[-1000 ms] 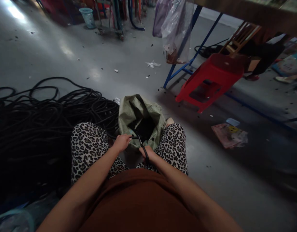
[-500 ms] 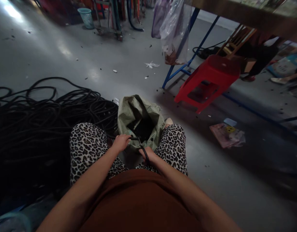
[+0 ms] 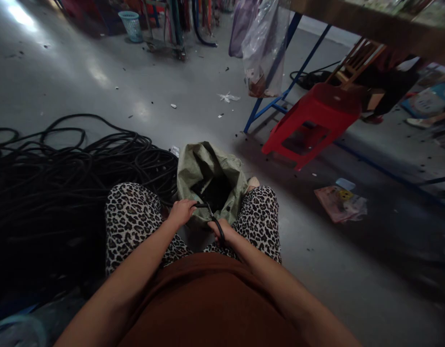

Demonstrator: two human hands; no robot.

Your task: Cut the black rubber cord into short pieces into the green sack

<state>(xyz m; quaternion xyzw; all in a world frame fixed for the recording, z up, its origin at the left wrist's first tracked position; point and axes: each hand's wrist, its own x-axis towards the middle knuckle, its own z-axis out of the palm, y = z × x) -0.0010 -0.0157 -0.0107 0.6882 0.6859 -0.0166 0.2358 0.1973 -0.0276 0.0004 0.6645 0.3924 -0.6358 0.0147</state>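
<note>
My left hand (image 3: pixel 182 212) is closed round a black cord (image 3: pixel 201 205), whose end points right over the mouth of a green woven sack (image 3: pixel 188 166). In my right hand (image 3: pixel 223 231) is a pair of scissors with black handles (image 3: pixel 218 228); the blades reach up to the cord's end. The sack stands open between my knees, with dark pieces (image 3: pixel 218 190) inside that I cannot make out singly. From my left side spreads a large tangled heap of black cord (image 3: pixel 110 154).
A red plastic stool (image 3: pixel 316 120) stands tilted in view at the right, beside a blue-legged table (image 3: pixel 338 21). Plastic bags (image 3: pixel 263 58) hang from the table. Flat packets (image 3: pixel 340 202) lie on the floor at right. A light blue basket (image 3: pixel 131 26) stands far back.
My left hand and the cord have risen very slightly, and the cord's end lies a little further right at the scissors. The view has shifted slightly; the rest looks the same.
</note>
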